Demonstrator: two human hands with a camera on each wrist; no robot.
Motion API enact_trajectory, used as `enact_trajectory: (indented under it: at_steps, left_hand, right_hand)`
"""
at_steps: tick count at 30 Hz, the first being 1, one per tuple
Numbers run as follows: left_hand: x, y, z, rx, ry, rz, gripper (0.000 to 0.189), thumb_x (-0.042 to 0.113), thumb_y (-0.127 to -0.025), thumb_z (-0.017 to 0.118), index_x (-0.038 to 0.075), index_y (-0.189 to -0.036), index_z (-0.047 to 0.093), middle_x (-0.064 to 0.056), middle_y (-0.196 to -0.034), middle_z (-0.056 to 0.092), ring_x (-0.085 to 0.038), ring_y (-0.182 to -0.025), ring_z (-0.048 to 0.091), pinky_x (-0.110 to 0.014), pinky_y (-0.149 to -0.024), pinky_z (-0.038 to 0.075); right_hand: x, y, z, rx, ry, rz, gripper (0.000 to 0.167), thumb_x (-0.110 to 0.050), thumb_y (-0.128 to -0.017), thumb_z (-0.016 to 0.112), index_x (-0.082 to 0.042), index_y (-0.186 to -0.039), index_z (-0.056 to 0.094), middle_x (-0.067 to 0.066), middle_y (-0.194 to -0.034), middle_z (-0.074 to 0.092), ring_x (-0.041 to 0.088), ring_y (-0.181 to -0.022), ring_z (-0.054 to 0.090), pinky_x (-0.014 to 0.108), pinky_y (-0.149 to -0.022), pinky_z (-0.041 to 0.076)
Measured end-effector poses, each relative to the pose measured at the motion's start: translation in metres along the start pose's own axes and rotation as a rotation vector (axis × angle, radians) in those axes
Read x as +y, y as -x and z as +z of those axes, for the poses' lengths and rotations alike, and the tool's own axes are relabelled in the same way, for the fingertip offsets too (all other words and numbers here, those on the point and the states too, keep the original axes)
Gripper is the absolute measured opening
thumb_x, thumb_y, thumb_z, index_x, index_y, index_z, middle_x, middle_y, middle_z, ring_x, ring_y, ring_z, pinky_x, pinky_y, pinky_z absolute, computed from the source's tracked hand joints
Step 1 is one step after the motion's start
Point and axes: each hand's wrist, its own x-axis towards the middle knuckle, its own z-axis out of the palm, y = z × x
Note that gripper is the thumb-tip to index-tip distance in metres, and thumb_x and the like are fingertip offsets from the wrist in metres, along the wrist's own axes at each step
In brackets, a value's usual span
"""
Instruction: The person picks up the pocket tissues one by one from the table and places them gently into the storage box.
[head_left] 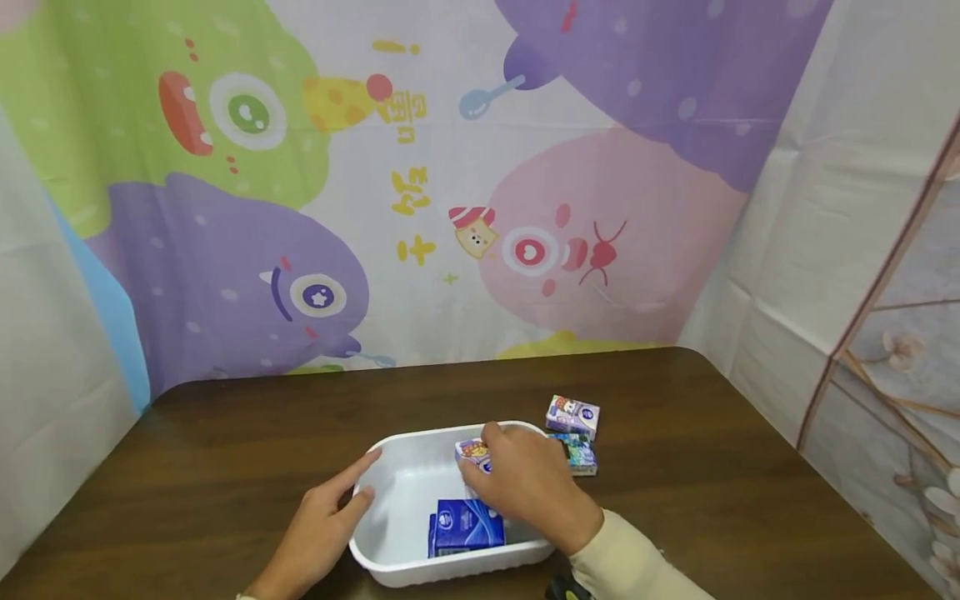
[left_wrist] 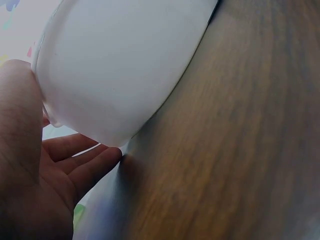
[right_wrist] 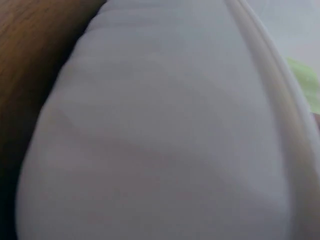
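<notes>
My right hand is inside the white plastic bin, holding a white and purple pocket tissue pack with a cartoon print. The hand covers much of that pack. Near the bin's front wall lie dark blue tissue packs, one overlapping another. My left hand rests at the bin's left end, its fingers extended along the outer wall in the left wrist view. Only the bin's outer wall fills most of the right wrist view; the right hand is hidden there.
Right of the bin, on the dark wooden table, lie a purple and white tissue pack and a blue-green pack, partly behind the right hand. A dark object shows beside the right sleeve. A printed cartoon curtain hangs behind the table.
</notes>
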Motion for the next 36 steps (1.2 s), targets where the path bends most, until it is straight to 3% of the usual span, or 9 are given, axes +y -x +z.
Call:
enact_trajectory:
  at_steps: [14, 25, 32, 36]
  left_hand:
    - [0.0005, -0.0022, 0.0025, 0.007, -0.010, 0.017, 0.045, 0.014, -0.099, 0.061, 0.021, -0.144, 0.058, -0.010, -0.144, 0.055, -0.028, -0.130, 0.050, -0.048, -0.105, 0.041]
    - [0.0007, 0.0018, 0.0013, -0.017, -0.001, -0.041, 0.044, 0.016, -0.100, 0.059, 0.022, -0.144, 0.057, -0.012, -0.144, 0.054, -0.030, -0.131, 0.050, -0.049, -0.104, 0.043]
    - [-0.0002, 0.0008, 0.0025, -0.019, 0.006, -0.044, 0.044, 0.019, -0.101, 0.059, 0.023, -0.145, 0.057, -0.013, -0.145, 0.053, -0.033, -0.132, 0.050, -0.050, -0.104, 0.044]
    - [0.0005, -0.0004, 0.0015, -0.015, 0.000, -0.043, 0.044, 0.019, -0.101, 0.059, 0.023, -0.145, 0.057, -0.013, -0.145, 0.053, -0.032, -0.132, 0.049, -0.050, -0.104, 0.043]
  right_hand:
    - [0.0030, 0.0009, 0.0032, 0.029, -0.006, -0.056, 0.038, -0.048, -0.090, 0.067, -0.011, -0.093, 0.072, -0.003, -0.067, 0.061, 0.013, -0.056, 0.053, 0.029, -0.044, 0.037]
    - [0.0019, 0.0060, 0.0070, 0.035, -0.044, -0.109, 0.025, -0.039, -0.088, 0.068, -0.014, -0.085, 0.066, -0.007, -0.067, 0.056, 0.012, -0.059, 0.055, 0.031, -0.046, 0.039]
    - [0.0040, 0.0068, 0.0049, 0.034, -0.006, -0.094, 0.032, -0.042, -0.089, 0.068, -0.010, -0.090, 0.067, -0.001, -0.068, 0.062, 0.019, -0.059, 0.060, 0.035, -0.047, 0.043]
    - [0.0053, 0.0052, 0.0027, -0.018, 0.005, -0.047, 0.040, -0.048, -0.090, 0.067, -0.008, -0.096, 0.068, 0.002, -0.070, 0.064, 0.021, -0.059, 0.060, 0.037, -0.047, 0.045]
